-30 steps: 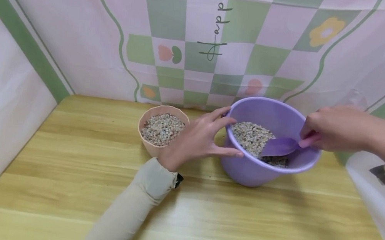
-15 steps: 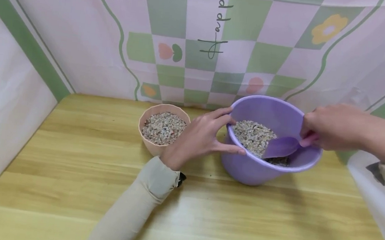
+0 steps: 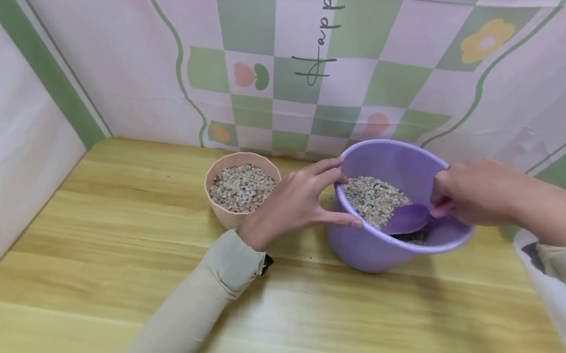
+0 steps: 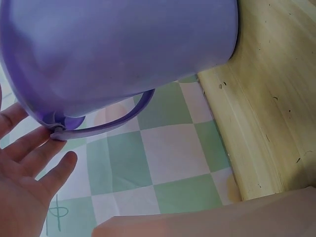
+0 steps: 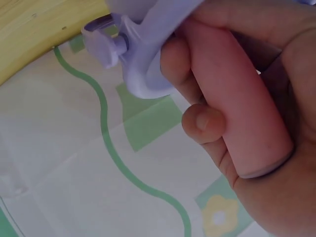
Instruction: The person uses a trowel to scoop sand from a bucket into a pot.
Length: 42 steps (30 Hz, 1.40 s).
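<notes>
A purple bucket [image 3: 365, 254] stands on the table with small pale gravel [image 3: 374, 198] inside. My left hand [image 3: 293, 203] holds its left rim, fingertips hooked over the edge and thumb along the near side. In the left wrist view those fingers [image 4: 29, 145] sit beside the joint of the bucket's handle [image 4: 111, 124]. My right hand [image 3: 481, 193] reaches over the right rim and grips a scoop [image 3: 408, 218] with a purple blade and pink grip [image 5: 237, 98]. The blade is down in the gravel, its front end partly buried. Left of the bucket, a peach ribbed bowl [image 3: 229, 219] contains similar gravel [image 3: 242, 187].
The wooden table [image 3: 101, 261] meets a hanging cloth [image 3: 293, 120] with green checks right behind the bowl and bucket. More cloth borders the left side, and a white sheet [image 3: 552, 305] hangs at the right. My left forearm [image 3: 194, 304] crosses the table's front.
The right hand and scoop have shifted slightly left, pushing the blade further into the gravel. My left hand keeps its hold on the rim; bucket and bowl stay in place.
</notes>
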### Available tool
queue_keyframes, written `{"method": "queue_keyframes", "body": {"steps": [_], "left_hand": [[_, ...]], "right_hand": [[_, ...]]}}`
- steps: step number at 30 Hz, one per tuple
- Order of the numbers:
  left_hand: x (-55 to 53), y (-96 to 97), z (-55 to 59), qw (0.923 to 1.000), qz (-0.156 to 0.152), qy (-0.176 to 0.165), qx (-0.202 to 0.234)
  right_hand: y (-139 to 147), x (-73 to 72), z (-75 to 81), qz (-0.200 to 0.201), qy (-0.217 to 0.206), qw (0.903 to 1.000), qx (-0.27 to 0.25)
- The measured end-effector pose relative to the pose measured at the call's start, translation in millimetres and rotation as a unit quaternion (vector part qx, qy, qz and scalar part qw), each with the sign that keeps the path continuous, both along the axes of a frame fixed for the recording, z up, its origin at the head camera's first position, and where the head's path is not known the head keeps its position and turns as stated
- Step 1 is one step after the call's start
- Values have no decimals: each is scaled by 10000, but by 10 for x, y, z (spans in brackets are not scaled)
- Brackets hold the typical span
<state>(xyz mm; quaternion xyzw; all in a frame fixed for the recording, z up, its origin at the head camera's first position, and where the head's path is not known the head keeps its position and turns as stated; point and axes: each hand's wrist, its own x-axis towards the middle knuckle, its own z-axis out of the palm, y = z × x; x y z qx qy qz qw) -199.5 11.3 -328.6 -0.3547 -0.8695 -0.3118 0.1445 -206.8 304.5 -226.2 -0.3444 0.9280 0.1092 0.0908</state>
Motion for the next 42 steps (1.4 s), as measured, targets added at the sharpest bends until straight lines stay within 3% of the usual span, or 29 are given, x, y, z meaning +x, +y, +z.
{"method": "queue_keyframes", "body": {"steps": [33, 42], "left_hand": [[-15, 19, -27, 9991, -153, 214, 332], [-5, 19, -39, 9994, -106, -2, 322]], "right_hand": [[35, -51, -169, 142, 136, 9994, -285], [72, -60, -226, 282, 190, 9981, -520]]}}
